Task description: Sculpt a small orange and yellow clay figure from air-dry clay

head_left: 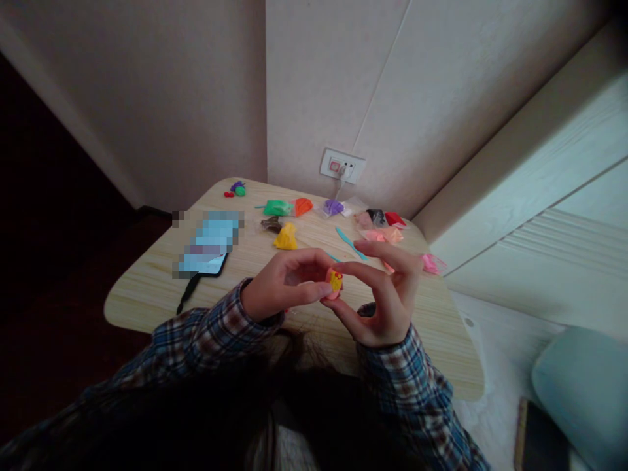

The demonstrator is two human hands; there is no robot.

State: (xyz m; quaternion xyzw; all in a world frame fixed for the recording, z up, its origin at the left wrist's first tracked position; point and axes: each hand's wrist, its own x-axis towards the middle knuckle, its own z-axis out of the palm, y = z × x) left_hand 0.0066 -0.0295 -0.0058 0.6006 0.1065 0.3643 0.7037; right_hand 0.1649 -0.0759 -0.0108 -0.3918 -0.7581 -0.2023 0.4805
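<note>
Above the small wooden table (422, 340), a little pink and yellow piece of modelling clay (335, 280) with red bits on it is held between both hands. My left hand (289, 278) pinches it from the left with thumb and index finger. From the right, my right hand (387, 288) grips it between thumb and index fingertip, its other fingers raised. Just beyond the hands lies a blue plastic modelling tool (350, 243). A second blue tool (333, 257) is mostly hidden by the fingers.
Bags of yellow (286, 237), green (277, 208), orange (303, 207) and purple clay (333, 207) lie along the back. Red clay (394, 220) is farther right. A phone (210, 242) with a strap is at left. A wall socket (342, 165) holds a plug behind the table.
</note>
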